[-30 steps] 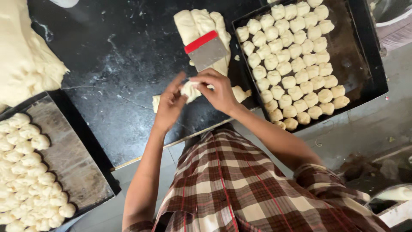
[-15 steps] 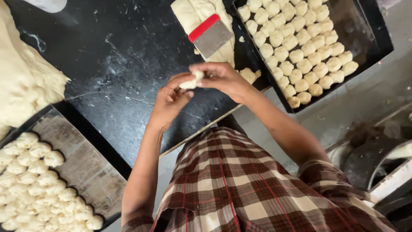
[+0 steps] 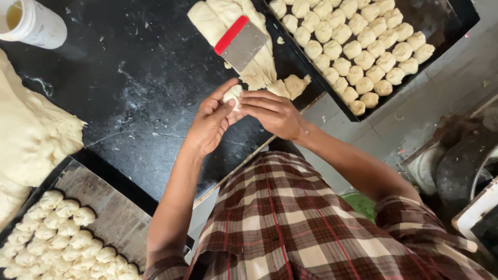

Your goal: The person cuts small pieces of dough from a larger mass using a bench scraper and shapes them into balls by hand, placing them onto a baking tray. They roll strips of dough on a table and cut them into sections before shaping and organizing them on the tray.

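A small pale dough piece [image 3: 233, 94] is pressed between my left hand [image 3: 210, 123] and my right hand [image 3: 272, 111], just above the black worktop [image 3: 129, 88]. Both hands curl round it, fingers meeting over it. Right behind them lie strips of cut dough [image 3: 223, 18] with a metal scraper with a red handle [image 3: 240, 42] resting on top. Two loose dough lumps [image 3: 290, 85] sit at the counter's edge by my right hand.
A black tray [image 3: 441, 26] at the upper right holds several rows of shaped dough balls. Another tray [image 3: 104, 207] at the lower left holds several more. A big dough mass [image 3: 31, 135] lies at the left, a white container [image 3: 33, 23] behind it.
My hands have stayed together on the dough piece, turning it between the fingers. The view has shifted, with the lower-left tray sliding further out of the frame.
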